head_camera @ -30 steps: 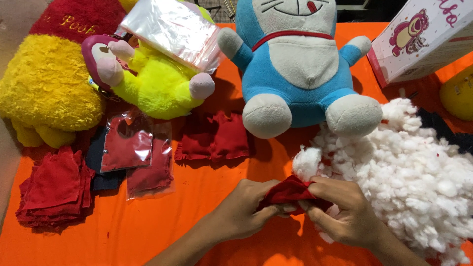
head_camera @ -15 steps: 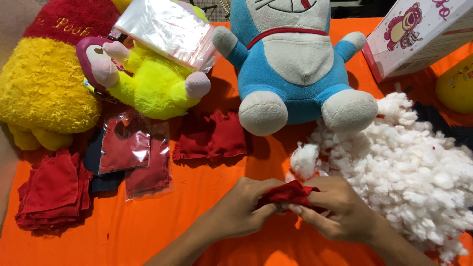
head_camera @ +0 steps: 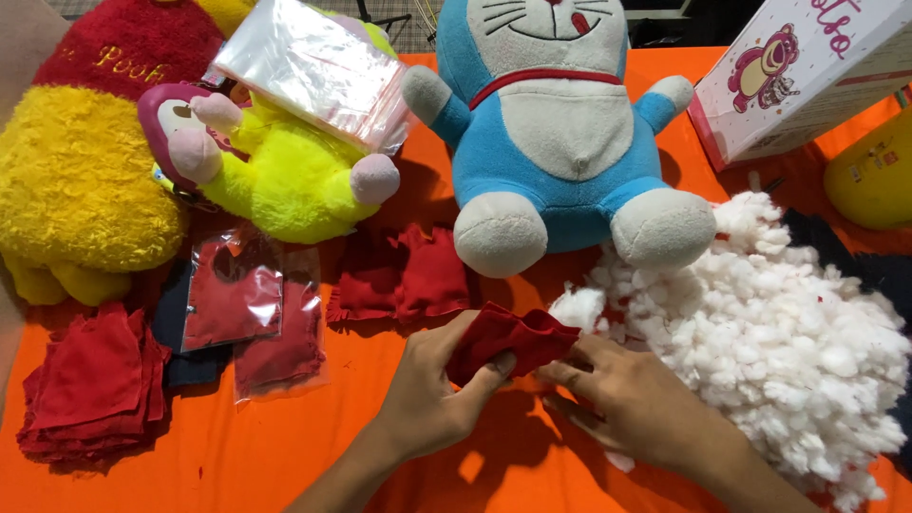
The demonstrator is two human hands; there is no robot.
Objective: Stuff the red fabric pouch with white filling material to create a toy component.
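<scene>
My left hand (head_camera: 432,394) grips a small red fabric pouch (head_camera: 508,337) between thumb and fingers, just above the orange table (head_camera: 237,446). My right hand (head_camera: 632,404) touches the pouch's right end with its fingertips and rests at the edge of a large heap of white stuffing (head_camera: 788,342). A tuft of stuffing (head_camera: 578,307) lies just behind the pouch.
A blue and white cat plush (head_camera: 560,133) sits behind the hands. At the left are a yellow-green plush (head_camera: 285,171), a big yellow and red plush (head_camera: 81,161), clear plastic bags (head_camera: 313,66), bagged red fabric pieces (head_camera: 252,309), loose red pieces (head_camera: 404,275) and a red stack (head_camera: 85,380). A white box (head_camera: 798,76) stands far right.
Both hands stayed at the pouch beside the stuffing. The pouch has been lifted and turned a little, and my right fingers have shifted along its right end.
</scene>
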